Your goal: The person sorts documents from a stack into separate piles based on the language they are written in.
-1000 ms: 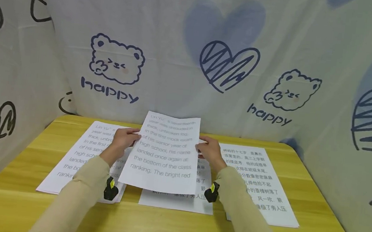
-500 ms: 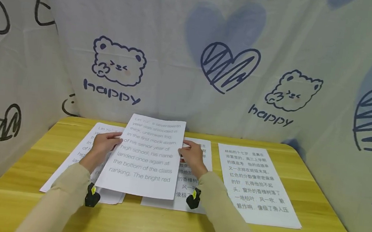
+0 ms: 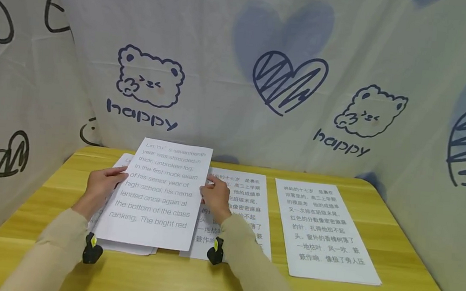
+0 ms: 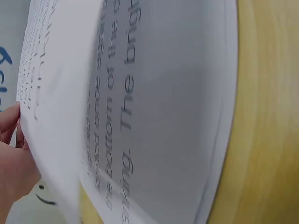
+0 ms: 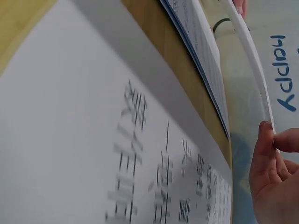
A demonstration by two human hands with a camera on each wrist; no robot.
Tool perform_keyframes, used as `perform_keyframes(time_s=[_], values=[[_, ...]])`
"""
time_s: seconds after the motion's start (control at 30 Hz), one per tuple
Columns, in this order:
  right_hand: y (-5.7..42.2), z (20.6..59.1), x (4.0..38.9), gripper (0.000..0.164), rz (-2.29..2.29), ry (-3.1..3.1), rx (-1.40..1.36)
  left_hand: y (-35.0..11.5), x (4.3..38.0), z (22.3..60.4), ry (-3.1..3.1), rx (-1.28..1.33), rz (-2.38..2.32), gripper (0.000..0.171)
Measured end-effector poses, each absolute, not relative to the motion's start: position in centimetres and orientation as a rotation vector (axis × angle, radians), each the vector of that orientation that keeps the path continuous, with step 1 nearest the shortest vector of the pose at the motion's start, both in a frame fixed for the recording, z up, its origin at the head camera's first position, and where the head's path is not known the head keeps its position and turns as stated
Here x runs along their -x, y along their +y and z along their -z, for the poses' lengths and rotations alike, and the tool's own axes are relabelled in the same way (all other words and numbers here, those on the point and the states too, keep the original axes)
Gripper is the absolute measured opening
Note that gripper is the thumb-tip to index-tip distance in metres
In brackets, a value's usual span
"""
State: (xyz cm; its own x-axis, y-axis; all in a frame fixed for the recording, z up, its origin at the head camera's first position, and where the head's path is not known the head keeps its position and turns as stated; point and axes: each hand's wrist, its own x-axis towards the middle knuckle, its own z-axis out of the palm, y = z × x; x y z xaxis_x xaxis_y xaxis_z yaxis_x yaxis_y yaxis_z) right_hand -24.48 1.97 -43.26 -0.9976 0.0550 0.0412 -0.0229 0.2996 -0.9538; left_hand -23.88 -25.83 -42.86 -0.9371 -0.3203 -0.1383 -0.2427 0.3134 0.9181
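Observation:
A sheet of paper (image 3: 156, 194) printed with large English text is held up between both hands, tilted toward the head camera. My left hand (image 3: 101, 186) pinches its left edge, and my right hand (image 3: 216, 195) pinches the right edge between thumb and fingers. Beneath it at the left lies a stack of English-text pages (image 4: 173, 116), mostly covered in the head view. The right wrist view shows the raised sheet (image 5: 254, 60) edge-on, apart from the stack below. Partly behind my right hand lies a middle page with Chinese text (image 3: 237, 211).
Another pile of Chinese-text pages (image 3: 327, 234) lies at the right of the yellow wooden table (image 3: 186, 281). A white curtain (image 3: 220, 107) with bear and heart drawings hangs behind the table and along its sides. Black trackers (image 3: 91, 249) sit at both wrists.
Both hands have carried the English-text sheet leftward, from above the middle page to above the left stack. The middle Chinese-text page and the right pile are now more exposed.

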Motion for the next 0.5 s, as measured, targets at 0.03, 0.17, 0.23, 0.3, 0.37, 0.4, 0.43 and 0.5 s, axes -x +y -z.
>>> perform_keyframes(time_s=[0.03, 0.17, 0.23, 0.3, 0.37, 0.4, 0.43, 0.5], values=[[1.5, 43.2, 24.4, 0.043, -1.825, -2.476, 0.036, -26.2, 23.8, 42.9, -2.489, -0.554, 1.713, 0.048], [-0.3, 43.2, 24.3, 0.044, -1.852, -2.456, 0.022, -27.8, 23.4, 43.0, -2.502, -0.594, 1.678, 0.049], [-1.1, 43.3, 24.2, 0.044, -1.874, -2.442, 0.022, -28.6, 23.2, 43.2, -2.500, -0.614, 1.668, 0.050], [-1.9, 43.4, 24.1, 0.044, -1.892, -2.445, 0.029, -29.3, 23.1, 43.2, -2.498, -0.632, 1.652, 0.050], [-2.5, 43.5, 24.1, 0.043, -1.915, -2.447, 0.046, -30.0, 23.0, 43.3, -2.494, -0.642, 1.633, 0.049], [-2.8, 43.5, 24.1, 0.043, -1.925, -2.449, 0.052, -30.3, 23.0, 43.3, -2.491, -0.643, 1.627, 0.049], [-3.1, 43.5, 24.1, 0.044, -1.940, -2.451, 0.052, -30.6, 23.0, 43.3, -2.491, -0.641, 1.617, 0.049], [-3.5, 43.6, 24.0, 0.045, -1.965, -2.445, 0.044, -31.0, 23.0, 43.5, -2.485, -0.624, 1.597, 0.048]])
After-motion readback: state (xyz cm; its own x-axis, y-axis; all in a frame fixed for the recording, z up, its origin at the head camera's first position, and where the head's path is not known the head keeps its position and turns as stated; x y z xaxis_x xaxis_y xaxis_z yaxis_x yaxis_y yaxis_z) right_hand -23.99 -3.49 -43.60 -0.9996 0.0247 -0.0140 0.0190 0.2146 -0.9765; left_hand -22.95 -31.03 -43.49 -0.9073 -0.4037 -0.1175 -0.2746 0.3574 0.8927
